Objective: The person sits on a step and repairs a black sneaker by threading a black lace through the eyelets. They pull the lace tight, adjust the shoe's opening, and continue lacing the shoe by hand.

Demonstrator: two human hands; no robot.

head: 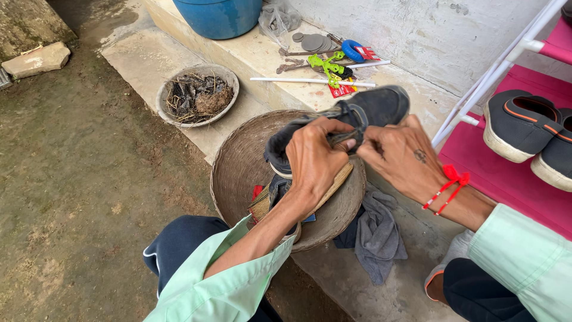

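We're outdoors at a home's yard, doubling as a makeshift shoe-repair spot — bare dirt ground [77,179], a concrete step [262,59] strewn with hand tools [328,62], a blue barrel [217,16], and a pink shoe rack [512,173] against a whitewashed wall [417,30].

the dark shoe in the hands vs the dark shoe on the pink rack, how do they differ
The held shoe is up in the air over the woven basket, gripped by the left hand and the right hand; the rack shoe rests untouched on the pink shelf. The held shoe points away, its opening hidden by the hands; the rack shoe shows its open top with orange trim. Both are dark grey with pale soles.
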